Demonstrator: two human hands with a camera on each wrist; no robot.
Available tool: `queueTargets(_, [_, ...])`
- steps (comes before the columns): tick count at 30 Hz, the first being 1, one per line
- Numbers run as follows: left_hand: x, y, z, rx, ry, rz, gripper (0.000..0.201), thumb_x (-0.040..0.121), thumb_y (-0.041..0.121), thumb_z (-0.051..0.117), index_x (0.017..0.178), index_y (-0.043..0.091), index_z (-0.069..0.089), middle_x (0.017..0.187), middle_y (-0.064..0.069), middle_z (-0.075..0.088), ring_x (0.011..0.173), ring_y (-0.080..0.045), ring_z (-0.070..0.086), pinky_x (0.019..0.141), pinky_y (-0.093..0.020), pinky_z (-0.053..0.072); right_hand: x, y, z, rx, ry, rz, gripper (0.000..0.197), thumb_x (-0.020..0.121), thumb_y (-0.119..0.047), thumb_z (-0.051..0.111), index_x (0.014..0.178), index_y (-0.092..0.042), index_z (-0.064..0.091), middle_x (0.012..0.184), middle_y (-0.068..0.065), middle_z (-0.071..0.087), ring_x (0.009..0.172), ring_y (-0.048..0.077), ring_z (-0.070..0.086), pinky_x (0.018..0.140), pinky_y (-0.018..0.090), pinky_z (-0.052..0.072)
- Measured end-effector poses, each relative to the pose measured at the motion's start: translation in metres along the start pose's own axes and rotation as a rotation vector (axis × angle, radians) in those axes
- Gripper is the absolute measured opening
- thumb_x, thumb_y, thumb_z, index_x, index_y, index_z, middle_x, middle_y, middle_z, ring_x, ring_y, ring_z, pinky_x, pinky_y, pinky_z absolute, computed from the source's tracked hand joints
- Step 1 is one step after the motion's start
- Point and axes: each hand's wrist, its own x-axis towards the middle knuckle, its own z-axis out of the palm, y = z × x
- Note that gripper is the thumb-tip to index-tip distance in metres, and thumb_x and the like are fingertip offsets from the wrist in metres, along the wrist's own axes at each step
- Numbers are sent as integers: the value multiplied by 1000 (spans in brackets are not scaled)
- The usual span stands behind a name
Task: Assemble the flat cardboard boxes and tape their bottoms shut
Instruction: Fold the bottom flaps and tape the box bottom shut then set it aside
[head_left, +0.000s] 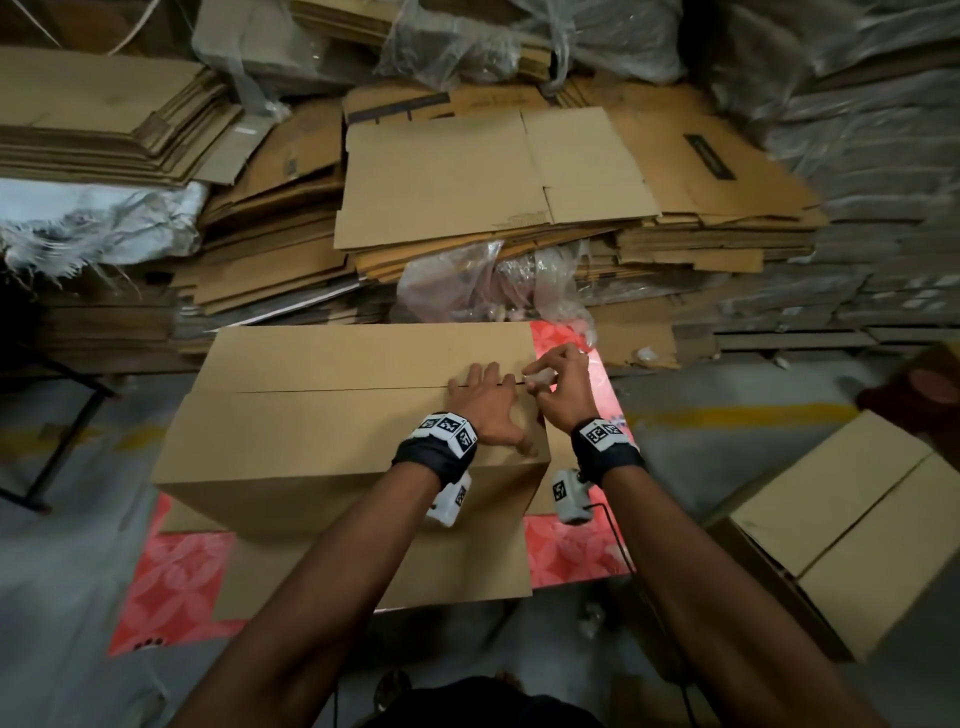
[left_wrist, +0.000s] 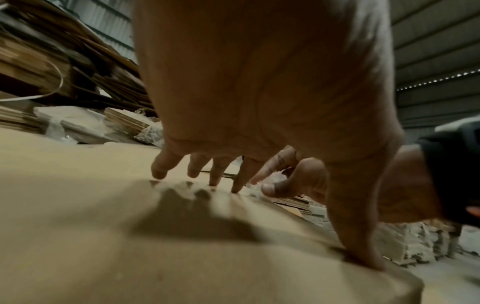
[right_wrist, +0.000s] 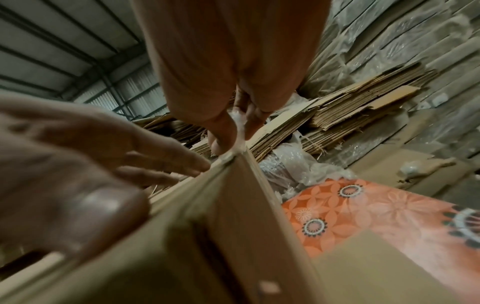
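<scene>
A brown cardboard box (head_left: 322, 415) lies bottom up on a red flowered mat (head_left: 171, 587), its two flaps meeting at a long seam. My left hand (head_left: 488, 410) presses flat with spread fingers (left_wrist: 215, 176) on the flaps near the seam's right end. Beside it, my right hand (head_left: 558, 387) pinches a crumpled bit of clear tape (right_wrist: 237, 133) at the box's right edge (right_wrist: 233, 162), where the seam ends. No tape roll shows in any view.
Piles of flat cardboard (head_left: 493, 176) and plastic wrap (head_left: 498, 286) fill the space behind the box. An assembled box (head_left: 852, 540) stands at the right on the grey floor. A black metal frame (head_left: 57, 431) stands at the left.
</scene>
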Motion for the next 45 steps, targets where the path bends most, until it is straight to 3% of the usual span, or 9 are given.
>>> queueTargets(4, [1, 0, 5, -1, -35, 11, 154, 47, 84, 79, 162, 15, 5, 171, -12, -7, 156, -38, -5, 120, -69, 7, 5, 0, -2, -27, -55, 16, 24, 74, 2, 75, 86, -19, 74, 138, 3, 30, 135, 28, 36, 111, 36, 40])
queueTargets(8, [5, 0, 6, -1, -3, 26, 153, 40, 82, 82, 159, 13, 16, 169, -12, 3, 155, -41, 3, 115, -74, 15, 2, -7, 0, -15, -63, -23, 19, 83, 5, 60, 96, -7, 67, 103, 9, 65, 97, 28, 61, 85, 38, 49])
queueTargets(16, [9, 4, 8, 7, 33, 21, 144, 41, 78, 81, 155, 12, 24, 165, -15, 13, 151, -43, 14, 111, -75, 22, -31, 56, -11, 221, 18, 325, 14, 105, -12, 51, 117, -11, 58, 80, 6, 64, 68, 26, 64, 72, 39, 51])
queueTargets(20, [11, 5, 11, 13, 44, 25, 145, 43, 78, 80, 157, 11, 22, 166, -15, 11, 152, -43, 13, 111, -75, 22, -71, 81, -19, 229, 34, 410, 21, 105, -9, 53, 88, -20, 60, 84, 8, 64, 68, 24, 63, 66, 38, 53])
queueTargets(26, [5, 20, 20, 32, 61, -16, 147, 50, 69, 83, 160, 5, 9, 168, -20, 4, 153, -45, 4, 114, -76, 12, -158, 144, -21, 12, 56, 521, 32, 86, -25, 55, 89, -2, 77, 84, 15, 73, 78, 30, 67, 71, 35, 52])
queueTargets(30, [3, 35, 45, 107, 86, 49, 134, 72, 62, 77, 159, -4, -1, 166, -29, -1, 153, -49, 0, 113, -79, 11, -209, 172, -13, -92, -55, 637, 34, 75, -35, 56, 89, -16, 80, 93, 16, 75, 89, 31, 71, 76, 31, 53])
queueTargets(36, [3, 35, 54, 179, 83, 46, 124, 83, 49, 75, 158, -6, -7, 165, -32, -6, 152, -53, -3, 112, -81, 8, -231, 160, -32, -248, -176, 707, 13, 84, -10, 72, 94, -4, 77, 96, 15, 76, 91, 28, 71, 71, 27, 45])
queueTargets(39, [4, 35, 53, 191, 68, 50, 133, 76, 55, 78, 157, -6, -8, 165, -32, -7, 152, -53, -4, 111, -81, 7, -231, 152, -32, -263, -123, 774, 49, 81, -25, 83, 117, -5, 56, 105, 12, 62, 96, 27, 59, 83, 39, 49])
queueTargets(45, [4, 34, 57, 197, 91, 46, 134, 74, 58, 76, 158, -4, -8, 165, -32, -7, 152, -52, -3, 112, -80, 10, -219, 139, -5, -293, 7, 696, 36, 68, -2, 88, 98, 1, 66, 115, 20, 54, 96, 32, 58, 81, 36, 44])
